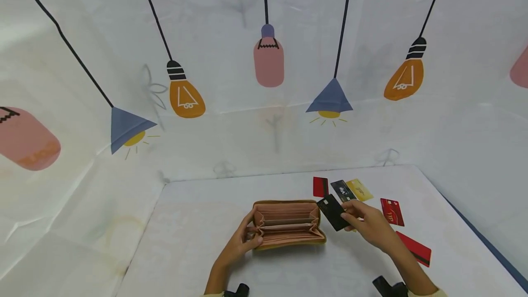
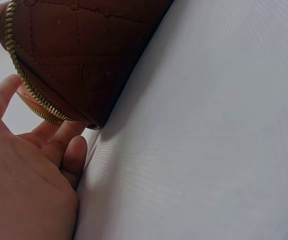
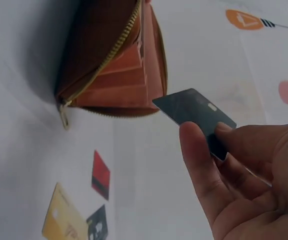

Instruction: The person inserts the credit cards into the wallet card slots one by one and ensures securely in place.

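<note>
My left hand (image 1: 240, 242) grips the left end of a brown zip-around wallet (image 1: 288, 239), thumb at the near edge. The wallet is unzipped and spread, showing its pleated inner compartments. In the left wrist view, its quilted brown outside (image 2: 84, 55) and gold zipper teeth show above the fingers. My right hand (image 1: 369, 224) pinches a black bank card (image 1: 331, 211) between thumb and fingers, close to the wallet's right end. In the right wrist view, the card (image 3: 196, 112) is tilted, its chip showing, with one corner by the wallet's zipped edge (image 3: 119, 90).
Behind the right hand lie a red striped card (image 1: 320, 187), a black VIP card (image 1: 342, 190) and a yellow card (image 1: 360, 189). Farther right are a red VIP card (image 1: 392, 211) and another red card (image 1: 418, 247). A lamp-printed sheet (image 1: 231, 145) stands behind the white table (image 1: 181, 242).
</note>
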